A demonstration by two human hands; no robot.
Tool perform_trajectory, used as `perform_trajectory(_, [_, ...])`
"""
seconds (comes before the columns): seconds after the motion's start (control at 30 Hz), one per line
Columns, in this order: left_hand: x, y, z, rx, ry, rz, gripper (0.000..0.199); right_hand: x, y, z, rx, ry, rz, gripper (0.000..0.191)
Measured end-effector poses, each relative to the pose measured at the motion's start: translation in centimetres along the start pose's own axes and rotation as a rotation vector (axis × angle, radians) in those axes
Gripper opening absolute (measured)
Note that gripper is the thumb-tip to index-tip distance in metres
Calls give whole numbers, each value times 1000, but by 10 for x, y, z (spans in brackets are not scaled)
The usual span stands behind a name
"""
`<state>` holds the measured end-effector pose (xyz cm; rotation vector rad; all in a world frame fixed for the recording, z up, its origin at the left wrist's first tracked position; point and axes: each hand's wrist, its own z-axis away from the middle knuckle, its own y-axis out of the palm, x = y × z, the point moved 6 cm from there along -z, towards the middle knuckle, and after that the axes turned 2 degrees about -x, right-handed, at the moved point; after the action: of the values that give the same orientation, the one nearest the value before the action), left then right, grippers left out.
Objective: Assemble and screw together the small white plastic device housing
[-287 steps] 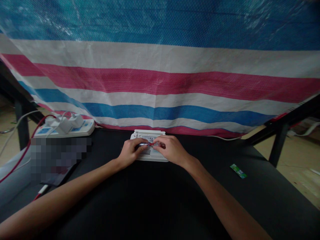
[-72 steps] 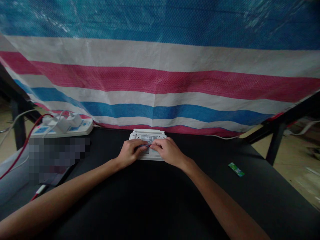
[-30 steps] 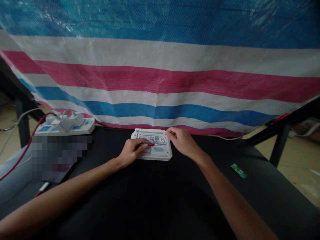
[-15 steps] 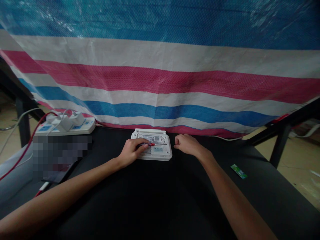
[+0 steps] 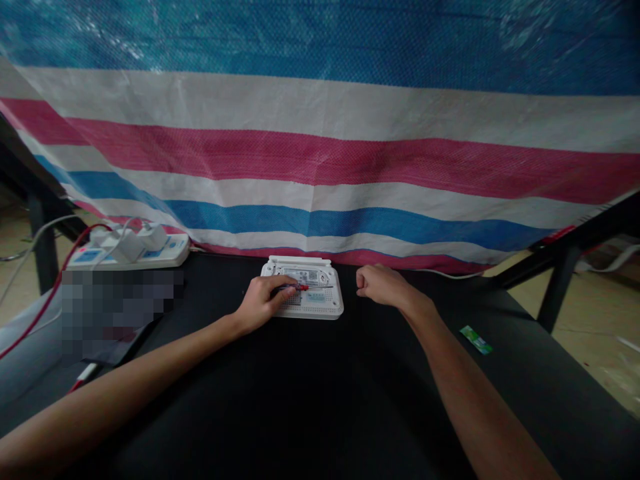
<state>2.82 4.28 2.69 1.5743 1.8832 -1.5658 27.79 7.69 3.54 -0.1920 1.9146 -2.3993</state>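
Note:
A white router-like device point(image 5: 320, 308) with vent holes and a label lies on the black table near its back edge. My left hand point(image 5: 261, 301) rests at the device's left side, its fingers closed on a red-tipped screwdriver point(image 5: 304, 287). The screwdriver lies across the device, its thin shaft pointing right. To the right of the device, apart from it, my right hand point(image 5: 383, 285) is curled over the table; whatever its fingers hold, if anything, is hidden.
A white power strip point(image 5: 175, 251) with plugs and cables stands at the back left, a dark flat device point(image 5: 117, 343) in front of it. A small green packet point(image 5: 476, 339) lies on the right. Behind the table point(image 5: 300, 400) hangs a striped sheet point(image 5: 320, 160).
My right hand has shifted slightly to the right, farther from the white device. My left hand and the screwdriver look almost unchanged.

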Motion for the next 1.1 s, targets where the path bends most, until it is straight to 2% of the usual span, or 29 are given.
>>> perform_trajectory(0.13, [1,0,0,-1,0,8,30,-4,5,-2,26,55,31,12])
perform_trajectory(0.57, [0,0,0,-10,19,1,29,-1,14,-7,57,25,29,17])
perform_trajectory(0.73, [0,0,1,-12,20,-2,30,2,14,-6,58,77,29,22])
perform_trajectory(0.9, [1,1,1,7,23,-1,31,11,3,-3,-53,31,-28,14])
perform_trajectory(1.1, [-3,-1,0,-6,18,1,30,21,-12,2,-199,-52,-243,8])
